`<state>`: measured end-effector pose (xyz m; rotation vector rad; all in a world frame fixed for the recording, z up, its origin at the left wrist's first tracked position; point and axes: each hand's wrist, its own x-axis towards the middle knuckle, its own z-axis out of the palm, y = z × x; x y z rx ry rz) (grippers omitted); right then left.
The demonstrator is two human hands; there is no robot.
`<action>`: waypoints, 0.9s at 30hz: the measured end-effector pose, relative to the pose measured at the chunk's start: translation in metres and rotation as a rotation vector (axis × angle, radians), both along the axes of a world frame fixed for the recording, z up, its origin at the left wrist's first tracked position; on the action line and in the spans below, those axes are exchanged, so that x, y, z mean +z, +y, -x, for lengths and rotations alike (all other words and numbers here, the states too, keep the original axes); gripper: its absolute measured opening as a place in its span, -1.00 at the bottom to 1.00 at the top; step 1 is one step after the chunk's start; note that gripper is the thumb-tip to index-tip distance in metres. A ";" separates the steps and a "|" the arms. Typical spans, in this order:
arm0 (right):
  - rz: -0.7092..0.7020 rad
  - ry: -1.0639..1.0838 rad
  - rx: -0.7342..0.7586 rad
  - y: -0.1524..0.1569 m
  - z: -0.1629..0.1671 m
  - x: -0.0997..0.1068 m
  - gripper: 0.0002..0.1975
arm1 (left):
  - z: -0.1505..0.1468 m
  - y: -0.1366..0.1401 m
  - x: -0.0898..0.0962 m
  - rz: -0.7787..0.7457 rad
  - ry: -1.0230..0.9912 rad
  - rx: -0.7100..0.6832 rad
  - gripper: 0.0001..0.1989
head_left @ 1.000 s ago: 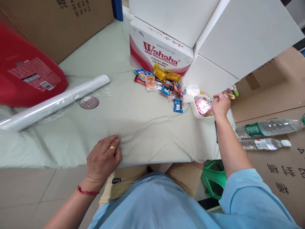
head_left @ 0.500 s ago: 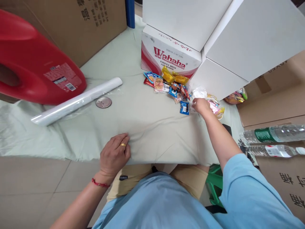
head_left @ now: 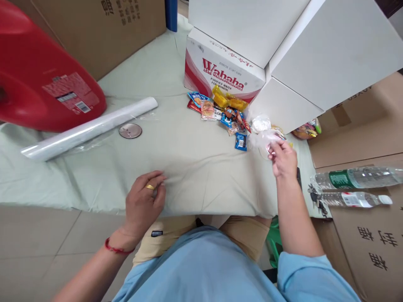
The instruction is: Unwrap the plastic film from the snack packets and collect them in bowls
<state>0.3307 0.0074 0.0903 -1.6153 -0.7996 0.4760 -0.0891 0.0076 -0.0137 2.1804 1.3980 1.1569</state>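
My right hand (head_left: 285, 159) pinches a thin clear plastic bag (head_left: 264, 141) over the right side of the cloth-covered table. Under and behind the bag lie a crumpled white wrapper (head_left: 260, 123) and other packets, partly hidden. To the left of it is a heap of small wrapped snacks (head_left: 220, 110), yellow, blue, red and pink. A single blue snack packet (head_left: 241, 141) sits at the front of the heap. Near the front edge of the table, my left hand (head_left: 145, 195) holds nothing, its fingers loosely bent and a little apart.
A Wahaha water box (head_left: 223, 75) and large white boxes (head_left: 333, 50) stand behind the snacks. Leftward are a clear film roll (head_left: 91, 127), a round metal disc (head_left: 130, 131) and a red jug (head_left: 56, 96). Plastic bottles (head_left: 343, 178) and keys (head_left: 317, 202) lie at right.
My right hand has drawn back to the right from beside the blue packet, raising the clear bag with it. My left hand has shifted slightly, its fingers less flat on the cloth.
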 end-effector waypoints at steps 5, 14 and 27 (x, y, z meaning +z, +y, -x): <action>0.058 0.471 0.041 -0.050 0.064 -0.044 -0.50 | -0.057 0.014 0.036 0.251 -0.260 -0.323 -0.82; 0.038 0.369 0.081 -0.054 0.123 -0.088 -0.59 | -0.173 0.051 0.016 0.616 -0.379 -0.735 -0.71; -0.007 0.530 -0.006 -0.062 0.076 -0.073 -0.58 | -0.158 0.085 0.003 0.998 -0.878 -0.632 -0.62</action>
